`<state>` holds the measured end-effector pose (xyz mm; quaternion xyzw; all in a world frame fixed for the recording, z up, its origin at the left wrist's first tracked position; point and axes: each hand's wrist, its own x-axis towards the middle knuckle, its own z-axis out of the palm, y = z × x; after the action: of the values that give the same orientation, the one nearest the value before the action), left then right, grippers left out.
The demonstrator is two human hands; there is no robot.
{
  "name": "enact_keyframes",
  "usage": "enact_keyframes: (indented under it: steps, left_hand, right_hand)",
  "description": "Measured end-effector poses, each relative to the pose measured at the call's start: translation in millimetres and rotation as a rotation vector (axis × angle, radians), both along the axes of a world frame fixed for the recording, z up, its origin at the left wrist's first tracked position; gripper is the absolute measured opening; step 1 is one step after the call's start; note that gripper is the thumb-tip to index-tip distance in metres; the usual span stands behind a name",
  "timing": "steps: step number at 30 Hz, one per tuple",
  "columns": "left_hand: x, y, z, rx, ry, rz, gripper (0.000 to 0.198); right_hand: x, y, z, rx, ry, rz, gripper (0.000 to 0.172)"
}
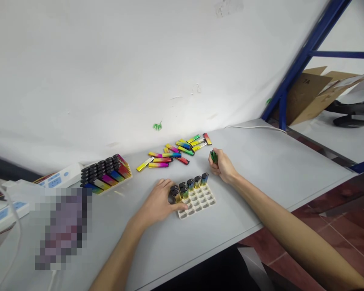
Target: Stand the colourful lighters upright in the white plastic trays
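Observation:
My right hand (223, 165) is closed around a green lighter (214, 157), held just above the table beyond the tray's far right corner. My left hand (157, 202) grips the left end of a white tray (197, 210) with rows of oval slots, its thumb on the near rim. Several black-topped lighters (190, 184) stand upright in the tray's back row and left part, while its other visible slots hold nothing. Behind the tray, several loose lighters (171, 154) in yellow, pink, blue, red and green lie in a scattered pile.
A second tray (121, 182) packed with upright lighters stands at the left. Near it are white power strips (56, 178) and a blurred-out object (65, 226) with a cable. A white wall (124, 81) backs the table; a blue metal frame (300, 64) and cardboard boxes (309, 93) stand right.

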<state>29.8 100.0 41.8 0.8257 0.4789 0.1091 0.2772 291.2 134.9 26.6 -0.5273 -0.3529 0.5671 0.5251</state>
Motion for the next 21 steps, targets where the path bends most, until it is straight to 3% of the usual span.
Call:
enact_keyframes:
  steps: [4,16,21]
  left_hand:
    - [1,0,0.6,-0.005,-0.001,0.003,0.056]
    - [-3,4,-3.7,0.064,-0.016,0.02,0.052]
    - [-6,9,-5.5,0.118,-0.005,0.049,0.048]
  right_hand:
    - [0,0,-6.0,0.072,-0.017,0.013,0.053]
    - [4,-3,-5.8,0.34,-0.409,0.082,0.035]
    - [14,1,0.1,0.412,-0.402,-0.027,0.033]
